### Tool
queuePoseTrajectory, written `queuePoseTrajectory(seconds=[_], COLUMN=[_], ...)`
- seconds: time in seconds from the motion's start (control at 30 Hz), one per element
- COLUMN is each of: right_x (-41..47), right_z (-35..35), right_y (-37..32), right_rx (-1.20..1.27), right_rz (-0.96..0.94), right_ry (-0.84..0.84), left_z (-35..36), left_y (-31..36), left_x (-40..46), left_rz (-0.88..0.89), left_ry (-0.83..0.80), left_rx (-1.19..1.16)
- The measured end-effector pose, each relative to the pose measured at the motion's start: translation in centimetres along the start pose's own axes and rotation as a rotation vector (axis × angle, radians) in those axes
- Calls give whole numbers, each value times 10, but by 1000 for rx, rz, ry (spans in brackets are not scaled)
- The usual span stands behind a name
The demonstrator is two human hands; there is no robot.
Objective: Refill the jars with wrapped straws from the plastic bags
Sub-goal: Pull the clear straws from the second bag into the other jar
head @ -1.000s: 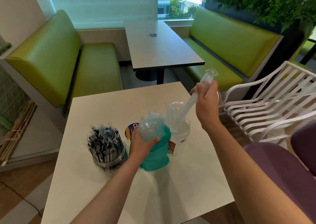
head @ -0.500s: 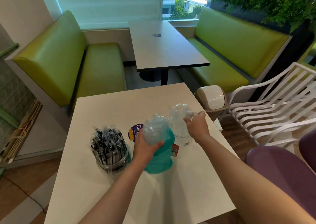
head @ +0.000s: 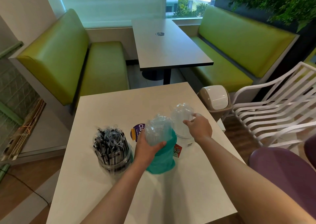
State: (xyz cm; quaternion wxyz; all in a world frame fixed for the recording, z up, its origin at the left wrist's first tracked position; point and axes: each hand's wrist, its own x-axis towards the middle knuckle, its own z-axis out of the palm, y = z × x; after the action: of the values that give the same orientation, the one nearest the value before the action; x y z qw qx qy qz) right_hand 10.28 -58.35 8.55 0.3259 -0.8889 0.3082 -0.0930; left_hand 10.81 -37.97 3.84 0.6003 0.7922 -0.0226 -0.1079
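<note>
Teal straw bag [head: 162, 157] is gripped upright on table [head: 106, 107] by L hand [head: 147, 148] at clear top, w/ R hand [head: 199, 127], fingers loosely spread, touching clear-straw jar [head: 183, 121] just beside.

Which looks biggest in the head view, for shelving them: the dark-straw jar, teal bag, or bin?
1. Teal bag, the tallest, gripped by the left hand.
2. Dark-straw jar.
3. Bin, though it stands farther off on the floor, so its rank is unsure.
</note>
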Motion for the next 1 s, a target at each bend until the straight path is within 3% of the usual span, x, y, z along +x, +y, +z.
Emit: queuePoseTrajectory(seconds=[0.13,0.33,0.47,0.57,1.0], right_x=[-9,-51,-69,-68,-70], right_z=[4,9,24,29,25], right_y=[5,-7,-15,-20,-13], right_rx=[39,295,314,360,304], right_rz=[-15,-35,-212,-225,-169], right_ry=[6,160,-20,-183,-223], left_z=[-1,0,1,0,-2], left_y=[-2,-3,-2,-4,-5], left_x=[0,0,0,0,1], left_rz=[-5,2,4,-6,13], left_ry=[-3,5,11,9,-7], left_rx=[-5,7,4,1,-12])
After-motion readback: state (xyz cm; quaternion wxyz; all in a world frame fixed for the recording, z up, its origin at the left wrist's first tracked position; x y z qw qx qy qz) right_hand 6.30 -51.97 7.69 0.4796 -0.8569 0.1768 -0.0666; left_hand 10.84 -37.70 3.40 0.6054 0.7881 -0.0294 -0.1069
